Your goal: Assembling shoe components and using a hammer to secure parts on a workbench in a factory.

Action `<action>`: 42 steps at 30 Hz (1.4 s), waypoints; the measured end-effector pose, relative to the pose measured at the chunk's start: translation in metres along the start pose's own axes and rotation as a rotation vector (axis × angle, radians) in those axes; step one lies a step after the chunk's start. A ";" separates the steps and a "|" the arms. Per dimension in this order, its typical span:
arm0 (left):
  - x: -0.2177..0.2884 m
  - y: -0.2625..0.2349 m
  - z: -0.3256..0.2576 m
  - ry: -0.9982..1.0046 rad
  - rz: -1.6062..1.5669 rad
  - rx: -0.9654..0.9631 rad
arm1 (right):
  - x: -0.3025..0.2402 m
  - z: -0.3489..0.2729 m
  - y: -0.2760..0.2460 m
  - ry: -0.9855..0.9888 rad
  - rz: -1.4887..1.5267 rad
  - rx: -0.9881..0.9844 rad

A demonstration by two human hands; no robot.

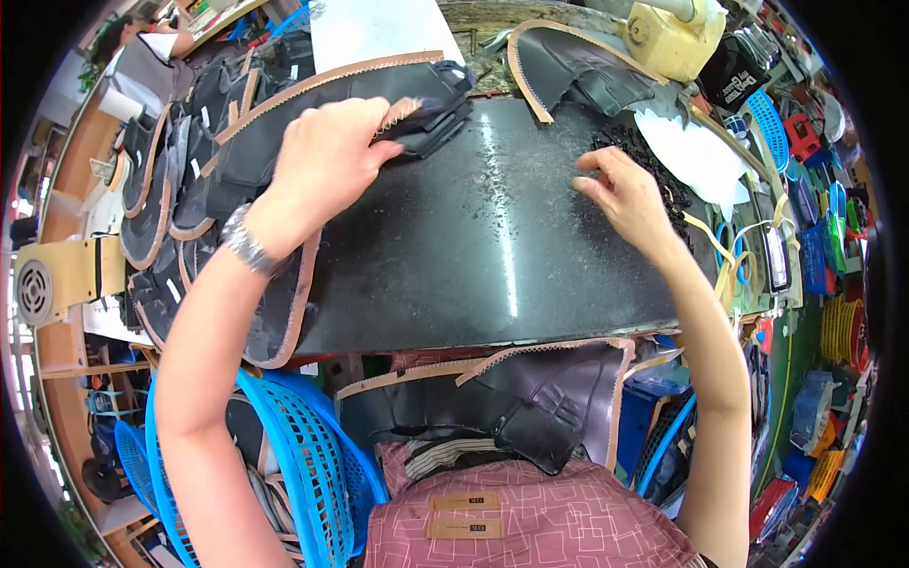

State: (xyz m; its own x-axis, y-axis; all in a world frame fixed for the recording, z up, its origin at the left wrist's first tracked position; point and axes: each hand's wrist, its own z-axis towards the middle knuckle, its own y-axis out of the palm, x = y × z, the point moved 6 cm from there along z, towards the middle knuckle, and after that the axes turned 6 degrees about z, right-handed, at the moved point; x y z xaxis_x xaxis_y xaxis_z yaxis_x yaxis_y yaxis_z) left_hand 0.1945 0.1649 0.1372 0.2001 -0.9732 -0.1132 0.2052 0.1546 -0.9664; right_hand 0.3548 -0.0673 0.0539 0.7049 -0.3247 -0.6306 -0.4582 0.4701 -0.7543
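My left hand [331, 151], with a metal watch on its wrist, is closed on a black leather shoe upper [312, 109] with a brown zigzag-cut edge. It lies at the left of the dark worktable [417, 256]; a short brown-edged end and dark folded flaps show by my fingertips. Over the right part of the table is my right hand [630, 194], thumb and forefinger curved with a small gap between them; nothing shows in them. Beside it lies a heap of small black scraps [653, 142]. Another black upper [568, 71] lies at the far edge.
Stacked black uppers [151, 227] cover the table's left side. More pieces [587, 398] lie on my lap, over a patterned maroon apron [549, 511]. Blue baskets [303, 454] stand below left. A cream machine part [672, 38], white paper [696, 156] and blue-handled scissors [729, 246] are at right.
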 end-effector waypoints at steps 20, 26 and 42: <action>0.115 0.067 -0.012 0.099 -0.834 -0.545 | -0.033 -0.057 0.063 0.538 1.083 -0.006; 0.140 0.070 -0.022 0.092 -0.623 -0.059 | -0.007 -0.024 -0.011 -0.078 -0.173 0.316; 0.135 0.083 -0.030 -0.118 -1.033 0.134 | -0.011 -0.033 0.029 0.414 1.154 0.019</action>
State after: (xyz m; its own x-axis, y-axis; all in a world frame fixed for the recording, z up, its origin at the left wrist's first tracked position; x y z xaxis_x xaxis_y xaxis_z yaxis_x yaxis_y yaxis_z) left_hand 0.2098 0.0413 0.0347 -0.0423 -0.6207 0.7829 0.4324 -0.7178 -0.5457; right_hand 0.3162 -0.0772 0.0327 -0.3358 0.0554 -0.9403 -0.6894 0.6657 0.2854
